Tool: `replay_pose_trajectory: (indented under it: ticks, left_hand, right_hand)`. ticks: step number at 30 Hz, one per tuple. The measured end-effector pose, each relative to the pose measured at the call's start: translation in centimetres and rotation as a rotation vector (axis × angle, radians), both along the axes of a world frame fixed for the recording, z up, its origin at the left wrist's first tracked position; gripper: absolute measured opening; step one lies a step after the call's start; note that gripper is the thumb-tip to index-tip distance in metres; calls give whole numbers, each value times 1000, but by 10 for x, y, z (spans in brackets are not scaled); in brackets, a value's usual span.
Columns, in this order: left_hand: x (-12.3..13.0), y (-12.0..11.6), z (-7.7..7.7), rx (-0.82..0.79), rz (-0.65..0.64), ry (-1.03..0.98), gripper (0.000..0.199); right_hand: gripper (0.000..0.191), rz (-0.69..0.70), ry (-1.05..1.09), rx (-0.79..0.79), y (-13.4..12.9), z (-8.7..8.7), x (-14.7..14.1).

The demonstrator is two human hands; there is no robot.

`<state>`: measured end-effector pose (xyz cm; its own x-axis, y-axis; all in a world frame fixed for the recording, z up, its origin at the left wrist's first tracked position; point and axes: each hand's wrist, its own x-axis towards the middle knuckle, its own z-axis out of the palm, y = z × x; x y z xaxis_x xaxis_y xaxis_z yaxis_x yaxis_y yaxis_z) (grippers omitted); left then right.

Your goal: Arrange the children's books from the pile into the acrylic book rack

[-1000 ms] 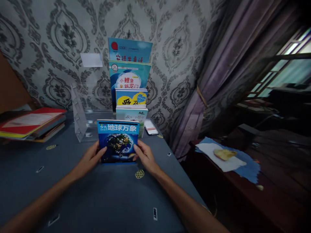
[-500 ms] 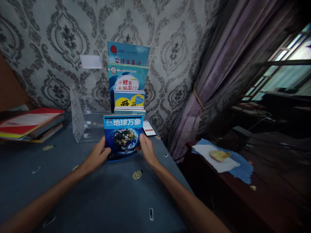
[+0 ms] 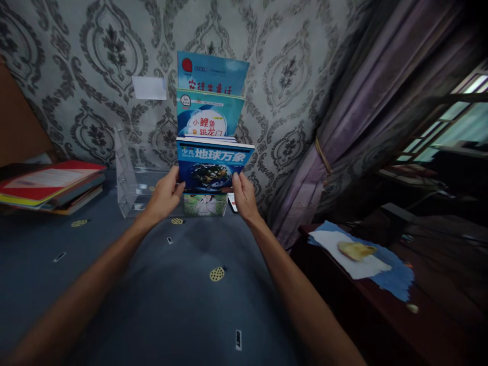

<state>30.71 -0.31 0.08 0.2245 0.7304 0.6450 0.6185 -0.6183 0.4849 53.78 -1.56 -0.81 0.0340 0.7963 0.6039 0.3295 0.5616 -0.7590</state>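
A blue book with an Earth picture [image 3: 211,170] is held up between my two hands. My left hand [image 3: 166,192] grips its left edge, thumb in front. On its right edge my right hand [image 3: 244,195] is closed, thumb also on the cover. Behind it, a clear acrylic rack [image 3: 125,185] holds upright books: a blue one [image 3: 213,71] at the back, a teal one [image 3: 211,113] before it, and a green-and-white cover [image 3: 205,205] low in front, partly hidden by the held book. The rack's left side bears no books.
A stack of folders and books with a red top [image 3: 49,180] lies at the left. A phone [image 3: 232,202] shows partly behind my right hand. At the right, a dark red surface [image 3: 366,300] bears a blue cloth [image 3: 398,274] and white paper. A purple curtain [image 3: 305,173] hangs beside it.
Both hands have raised the Earth book and moved it toward the rack; it now covers the yellow-and-blue book. The green-and-white cover below has come into view. The camera view has shifted slightly.
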Motion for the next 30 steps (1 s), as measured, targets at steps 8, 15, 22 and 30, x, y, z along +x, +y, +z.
replay_pose_trajectory:
  ticks: [8, 15, 22, 30]
  left_hand:
    - [3, 10, -22, -80, -45, -16, 7]
    - [5, 8, -27, -40, 1, 88, 4]
    - [1, 12, -32, -55, 41, 155, 4]
    - [1, 10, -38, -180, 158, 202, 18]
  right_hand:
    - [59, 29, -24, -85, 9, -21, 12]
    - [52, 38, -12, -74, 7, -37, 17]
    - [31, -118, -29, 24, 6, -40, 10]
    - [15, -293, -190, 99, 4, -42, 6]
